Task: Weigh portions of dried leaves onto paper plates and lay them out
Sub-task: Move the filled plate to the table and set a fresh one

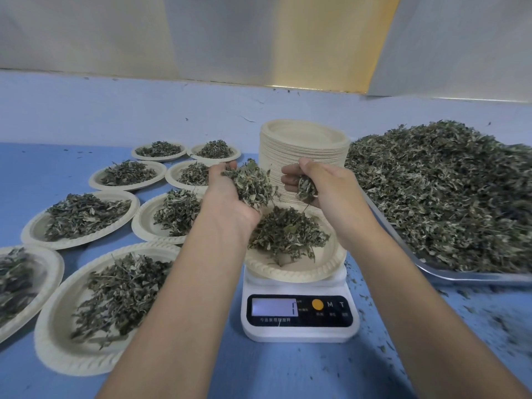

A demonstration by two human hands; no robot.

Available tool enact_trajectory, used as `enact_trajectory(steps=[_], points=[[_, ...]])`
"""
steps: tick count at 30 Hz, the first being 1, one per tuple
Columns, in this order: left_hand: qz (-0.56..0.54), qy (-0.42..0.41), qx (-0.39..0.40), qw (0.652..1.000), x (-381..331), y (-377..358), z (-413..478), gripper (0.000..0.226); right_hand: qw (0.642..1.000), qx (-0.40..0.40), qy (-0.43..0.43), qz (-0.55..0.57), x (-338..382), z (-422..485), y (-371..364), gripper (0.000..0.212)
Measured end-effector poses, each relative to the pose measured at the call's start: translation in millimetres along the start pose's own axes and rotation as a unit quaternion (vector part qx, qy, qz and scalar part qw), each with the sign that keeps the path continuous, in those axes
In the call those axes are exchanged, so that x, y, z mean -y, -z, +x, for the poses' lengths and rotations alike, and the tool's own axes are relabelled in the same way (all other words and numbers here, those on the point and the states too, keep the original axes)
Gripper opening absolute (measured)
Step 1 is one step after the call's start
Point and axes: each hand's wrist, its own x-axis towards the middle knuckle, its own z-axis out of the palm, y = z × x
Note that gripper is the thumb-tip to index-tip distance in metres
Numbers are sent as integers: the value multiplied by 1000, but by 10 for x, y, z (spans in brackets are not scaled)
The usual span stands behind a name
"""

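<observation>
A white digital scale [299, 318] stands at the centre of the blue table, with a paper plate [293, 270] on it holding a small heap of dried leaves [285, 231]. Above that plate my left hand [227, 197] cups a large clump of leaves [250, 182] in its palm. My right hand [322, 182] pinches a smaller tuft of leaves [306, 188] over the plate. A big heap of loose dried leaves [443, 191] fills a metal tray [466, 276] on the right.
Several filled paper plates lie in rows on the left, such as the nearest one [95, 312]. A tall stack of unused paper plates [302, 148] stands behind the scale. Leaf crumbs litter the table at the right front. A pale wall closes the back.
</observation>
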Motion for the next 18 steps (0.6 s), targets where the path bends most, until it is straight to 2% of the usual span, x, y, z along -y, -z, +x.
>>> enact_trajectory(steps=[3,7,18], points=[[-5,-4,11,1000,15,-8,-16,32,998,14,-22,50,30,-22,5,34],[-23,2,25,999,41,-22,-22,33,999,23,-12,42,53,-25,-8,23],[-7,4,9,1000,48,-6,7,32,999,2,17,44,91,-39,-20,24]])
